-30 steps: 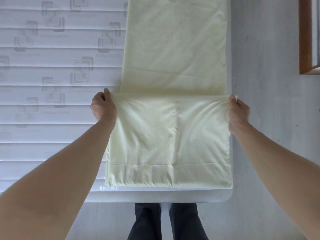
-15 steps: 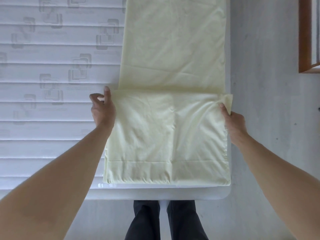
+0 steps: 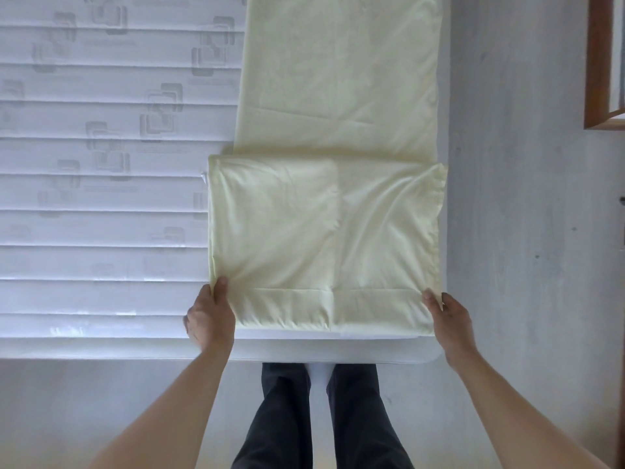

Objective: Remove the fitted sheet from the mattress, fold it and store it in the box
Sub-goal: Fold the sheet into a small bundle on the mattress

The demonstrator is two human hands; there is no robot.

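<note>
Left hand pinched the fitted sheet at its near left corner; right hand gripped the near right corner. Sheet: pale yellow, folded strip, lay along the mattress right edge. Floor: grey.

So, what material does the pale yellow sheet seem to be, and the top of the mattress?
The fitted sheet looks like thin woven cloth, perhaps cotton, with a matte finish: it creases softly. The mattress top looks like white quilted textile with a faint sheen: stitched bands and a woven square pattern show.
</note>
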